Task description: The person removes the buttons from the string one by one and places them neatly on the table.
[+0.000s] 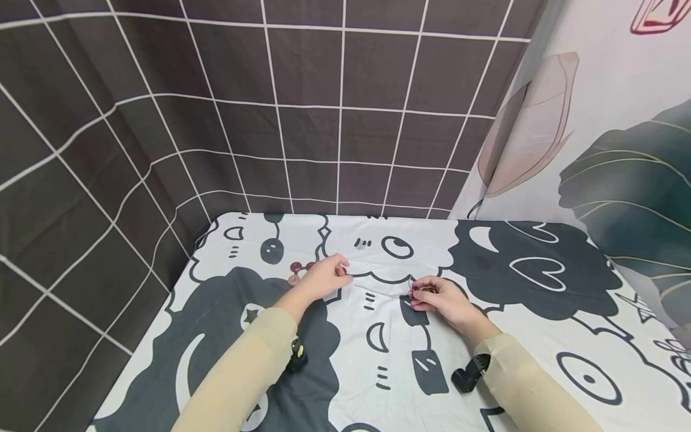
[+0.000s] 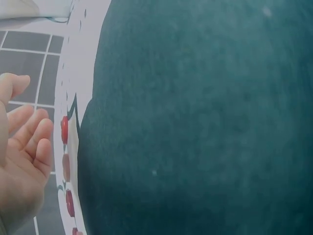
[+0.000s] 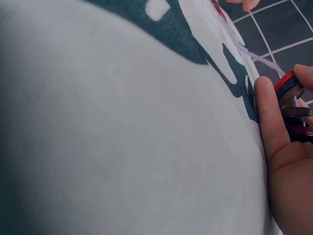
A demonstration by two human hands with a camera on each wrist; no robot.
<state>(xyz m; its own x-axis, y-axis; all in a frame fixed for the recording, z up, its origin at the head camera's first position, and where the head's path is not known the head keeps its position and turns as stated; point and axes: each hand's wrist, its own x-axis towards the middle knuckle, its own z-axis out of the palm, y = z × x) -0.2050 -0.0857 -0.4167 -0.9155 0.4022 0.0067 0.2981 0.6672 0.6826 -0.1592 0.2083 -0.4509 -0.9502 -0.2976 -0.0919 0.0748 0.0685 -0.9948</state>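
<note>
My right hand (image 1: 441, 302) pinches several round buttons (image 3: 287, 89), red and dark, between thumb and fingers. A pale lilac string (image 3: 264, 59) runs from them across the cloth toward the left. My left hand (image 1: 323, 277) hovers low over the bed cloth, thumb apart from the loosely bent fingers. Close by its fingertips lies a red button (image 2: 64, 129), with a pinkish-brown button (image 2: 66, 167) and a dark red button (image 2: 70, 203) in line beside it. In the head view, a dark red button (image 1: 296, 266) and a tan button (image 1: 293, 280) lie left of that hand, which partly hides the group.
A white cloth (image 1: 356, 336) with dark cartoon shapes covers the surface. Behind it hangs a dark curtain (image 1: 308, 132) with a white grid, and a leaf-patterned curtain (image 1: 621, 180) hangs at the right. Each wrist wears a black camera (image 1: 471, 373).
</note>
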